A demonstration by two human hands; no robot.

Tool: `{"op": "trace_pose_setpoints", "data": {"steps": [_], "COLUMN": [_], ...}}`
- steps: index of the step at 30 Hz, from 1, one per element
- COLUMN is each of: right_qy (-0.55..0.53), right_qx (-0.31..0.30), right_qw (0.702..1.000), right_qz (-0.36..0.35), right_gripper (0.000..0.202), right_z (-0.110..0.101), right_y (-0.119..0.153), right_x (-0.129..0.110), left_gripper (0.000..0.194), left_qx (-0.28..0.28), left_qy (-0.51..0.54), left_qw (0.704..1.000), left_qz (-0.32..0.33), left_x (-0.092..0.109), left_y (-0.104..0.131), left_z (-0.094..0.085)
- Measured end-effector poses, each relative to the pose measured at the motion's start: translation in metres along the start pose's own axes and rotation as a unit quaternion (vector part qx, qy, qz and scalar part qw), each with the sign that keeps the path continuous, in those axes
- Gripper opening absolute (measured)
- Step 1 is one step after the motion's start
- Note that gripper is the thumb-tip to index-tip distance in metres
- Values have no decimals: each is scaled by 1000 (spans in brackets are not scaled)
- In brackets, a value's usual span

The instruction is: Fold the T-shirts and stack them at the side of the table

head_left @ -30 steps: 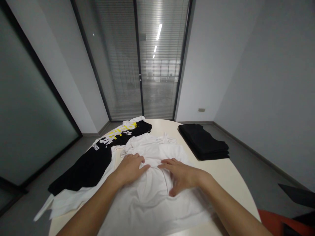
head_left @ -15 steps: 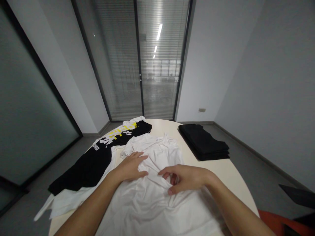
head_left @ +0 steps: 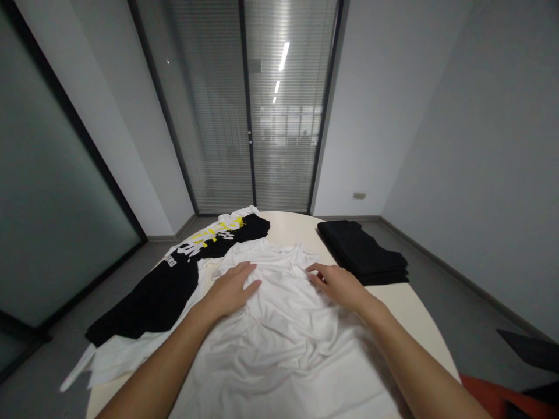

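A wrinkled white T-shirt [head_left: 279, 326] lies spread on the table in front of me, its neckline at the far end. My left hand [head_left: 233, 288] rests on the shirt's upper left part, palm down, thumb apart from the fingers. Over the upper right part, near the shoulder, is my right hand [head_left: 336, 285]. Its fingers are loosely bent and apart, touching or just above the cloth, and no fabric shows gripped in them.
Black and white garments [head_left: 170, 291] with yellow and white print lie along the left side of the pale round table [head_left: 419, 326]. A folded black stack of cloth [head_left: 362, 250] sits at the right edge. Something red [head_left: 502, 398] shows at the lower right.
My right hand has moved away from me and to the right, from the shirt's middle to its upper right. My left hand has shifted slightly. The shirt's top looks flatter.
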State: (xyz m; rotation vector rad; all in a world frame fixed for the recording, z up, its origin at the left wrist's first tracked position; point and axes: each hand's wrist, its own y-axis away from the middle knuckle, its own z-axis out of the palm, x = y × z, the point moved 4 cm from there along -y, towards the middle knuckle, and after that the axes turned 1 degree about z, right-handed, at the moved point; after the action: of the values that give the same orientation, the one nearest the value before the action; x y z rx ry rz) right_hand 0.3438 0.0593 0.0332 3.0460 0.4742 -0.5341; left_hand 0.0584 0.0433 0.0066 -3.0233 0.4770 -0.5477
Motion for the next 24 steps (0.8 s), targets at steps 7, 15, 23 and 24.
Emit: {"op": "trace_pose_setpoints", "data": {"steps": [7,15,23,24], "right_qy": [85,-93,-471,-505], "right_qx": [22,191,305,308], "right_qw": [994,972,821,798], "right_qz": [58,103,105,113], "right_gripper": [35,27,33,31], "right_z": [13,-5,-13,-13], "right_y": [-4,-10,-27,-28], "right_x": [-2,25,80,85], "left_gripper": [56,55,56,55], "left_qx": [75,68,87,93], "left_qy": [-32,-43,-60,-65], "left_qw": [994,992,982,981], "left_qz": [-77,-96,-158,-156], "left_x": [-18,-20,-34,-35], "left_y": [-9,-9,-7,-7], "left_z": [5,4,3,3]}}
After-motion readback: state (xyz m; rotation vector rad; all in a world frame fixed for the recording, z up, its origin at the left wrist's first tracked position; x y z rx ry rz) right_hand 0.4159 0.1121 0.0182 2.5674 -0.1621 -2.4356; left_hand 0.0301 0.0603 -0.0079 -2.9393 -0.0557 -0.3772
